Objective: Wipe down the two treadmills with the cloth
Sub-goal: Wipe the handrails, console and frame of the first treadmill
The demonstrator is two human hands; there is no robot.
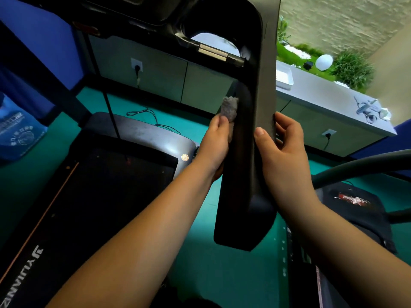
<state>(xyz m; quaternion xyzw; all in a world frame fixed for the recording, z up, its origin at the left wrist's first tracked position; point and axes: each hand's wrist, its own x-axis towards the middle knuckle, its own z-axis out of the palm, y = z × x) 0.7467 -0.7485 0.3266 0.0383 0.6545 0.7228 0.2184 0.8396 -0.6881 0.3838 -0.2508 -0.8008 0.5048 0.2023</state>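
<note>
Pinching crumpled, fuzzy grey cloth (230,107) in left grip (216,138), pressed against left side of smooth matte black treadmill arm (242,196). Clasping arm's opposite edge with right grip (282,147), thumb flat on front face. Flat dark belt (100,196) lower left; curved grey rail (355,167) of second treadmill at right, over teal floor (200,263).

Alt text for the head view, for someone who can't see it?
A left hand holds a grey cloth against the side of a black treadmill handrail, while the right hand grips its opposite edge. A treadmill belt lies below.
</note>
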